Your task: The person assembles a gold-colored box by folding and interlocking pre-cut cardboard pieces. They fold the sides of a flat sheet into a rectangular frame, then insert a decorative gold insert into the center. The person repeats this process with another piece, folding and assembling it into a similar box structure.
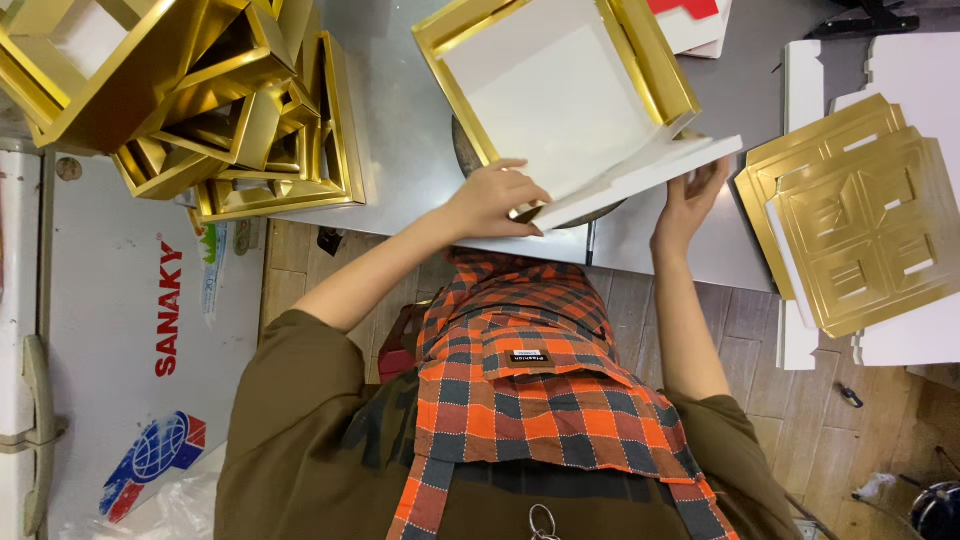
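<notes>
Seen from above, the person stands at a grey metal worktable [400, 150], wearing an orange and grey checked apron [530, 400]. Both hands are on a shallow square cardboard box tray, white inside with gold walls [560, 95], which lies tilted at the table's near edge. The left hand [497, 198] curls loosely over the tray's near corner, fingers pressing down on the white flap. The right hand [690, 200] is mostly open, its fingertips pushing up against the underside of the same white flap edge. A heap of finished gold box frames [200, 100] is piled on the table's left, and flat gold die-cut cardboard sheets [860, 230] lie stacked on the right.
</notes>
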